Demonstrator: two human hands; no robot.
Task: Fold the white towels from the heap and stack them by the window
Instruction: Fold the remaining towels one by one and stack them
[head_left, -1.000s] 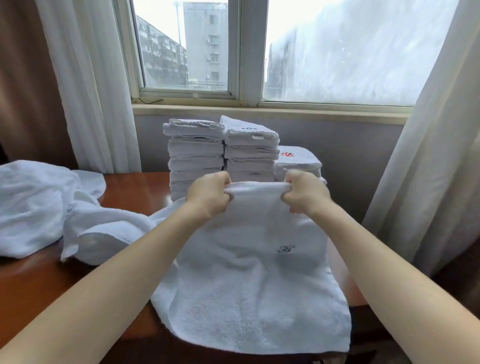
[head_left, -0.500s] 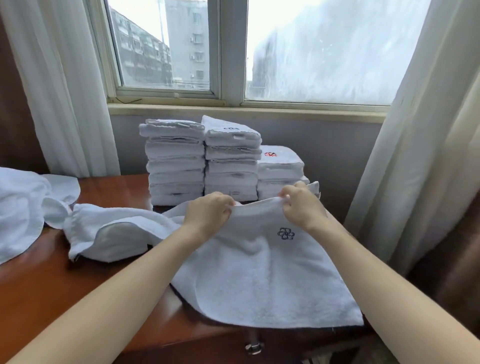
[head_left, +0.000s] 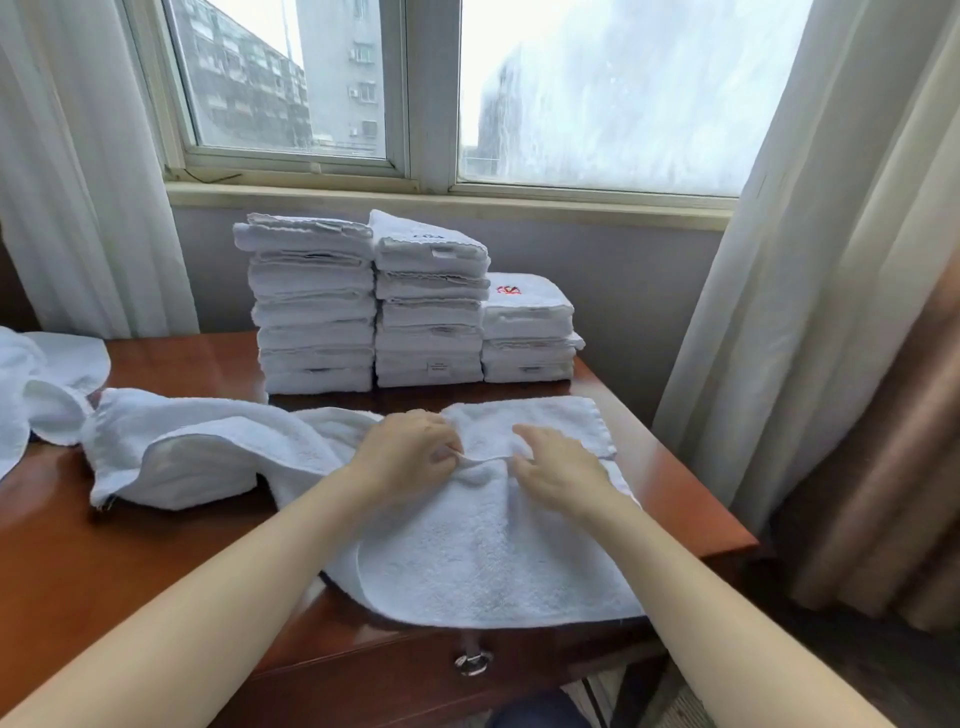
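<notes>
A white towel (head_left: 493, 551) lies spread on the wooden table (head_left: 171, 530), its near edge hanging over the front. My left hand (head_left: 410, 452) pinches a fold of it at the middle. My right hand (head_left: 556, 467) rests on the towel just to the right, fingers loosely bent on the cloth. The far part of the towel lies flat in front of three stacks of folded white towels (head_left: 415, 306) under the window (head_left: 519, 93). The heap of unfolded towels (head_left: 187, 452) sprawls to the left.
More loose white cloth (head_left: 36, 384) lies at the far left edge. Curtains (head_left: 831, 260) hang on both sides of the window. A drawer with a metal pull (head_left: 471, 661) sits below the table's front edge. The table's right edge is close to the towel.
Both hands have lowered the towel from the air onto the table and moved closer together. The far edge now lies flat before the stacks.
</notes>
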